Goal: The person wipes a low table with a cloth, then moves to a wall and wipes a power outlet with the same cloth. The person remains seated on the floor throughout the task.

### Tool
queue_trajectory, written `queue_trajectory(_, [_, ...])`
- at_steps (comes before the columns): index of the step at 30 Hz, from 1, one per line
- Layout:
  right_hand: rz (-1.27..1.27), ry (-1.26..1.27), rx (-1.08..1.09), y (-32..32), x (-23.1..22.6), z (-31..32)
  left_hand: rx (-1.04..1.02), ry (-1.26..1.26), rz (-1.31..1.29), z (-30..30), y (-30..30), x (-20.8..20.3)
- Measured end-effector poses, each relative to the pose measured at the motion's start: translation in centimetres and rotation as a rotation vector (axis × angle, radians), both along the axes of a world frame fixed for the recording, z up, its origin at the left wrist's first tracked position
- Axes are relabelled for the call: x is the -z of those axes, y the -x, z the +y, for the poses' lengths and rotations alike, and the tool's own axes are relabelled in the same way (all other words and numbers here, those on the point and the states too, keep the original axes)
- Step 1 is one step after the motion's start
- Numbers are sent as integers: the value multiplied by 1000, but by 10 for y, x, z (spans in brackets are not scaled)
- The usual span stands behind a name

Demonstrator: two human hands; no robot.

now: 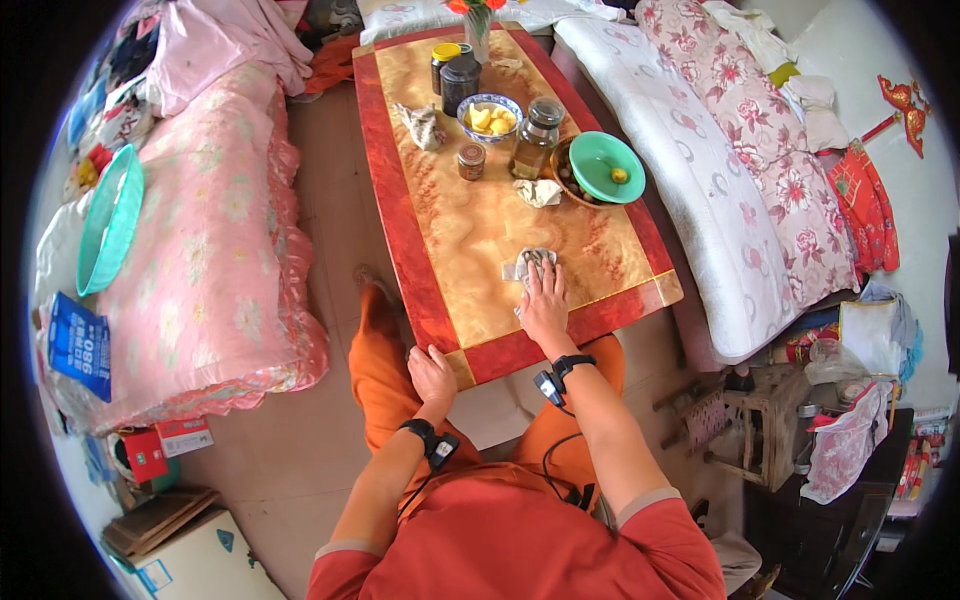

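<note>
My right hand presses down on a crumpled grey-white cloth near the front of the table, which has a marbled tan top and red border. The cloth peeks out past my fingertips. At the table's near left corner, my left hand is curled over the edge. Farther up the tabletop stand a small lidded jar, a glass jar of brownish liquid and a blue-patterned bowl of yellow pieces. A second crumpled cloth lies below the glass jar.
A green bowl rests on a basket at the table's right side. Dark jars, another cloth and a flower vase stand farther back. A pink-covered bed lies left; a padded sofa runs along the right.
</note>
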State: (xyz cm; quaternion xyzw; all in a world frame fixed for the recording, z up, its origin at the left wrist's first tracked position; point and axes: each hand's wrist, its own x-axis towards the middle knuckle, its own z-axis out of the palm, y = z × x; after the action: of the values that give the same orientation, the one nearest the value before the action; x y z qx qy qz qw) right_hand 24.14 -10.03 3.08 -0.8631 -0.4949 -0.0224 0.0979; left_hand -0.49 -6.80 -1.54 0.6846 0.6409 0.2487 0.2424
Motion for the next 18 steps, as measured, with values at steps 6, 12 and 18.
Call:
queue_trajectory(6, [-26, -8, -11, -5, 7, 1, 11, 8, 7, 1, 2, 6])
queue_trajectory(12, [-30, -22, -42, -9, 2, 4, 19, 18, 12, 2, 0, 4])
queue_trajectory(18, [-33, -46, -69, -18, 0, 16, 14, 48, 17, 3, -1, 6])
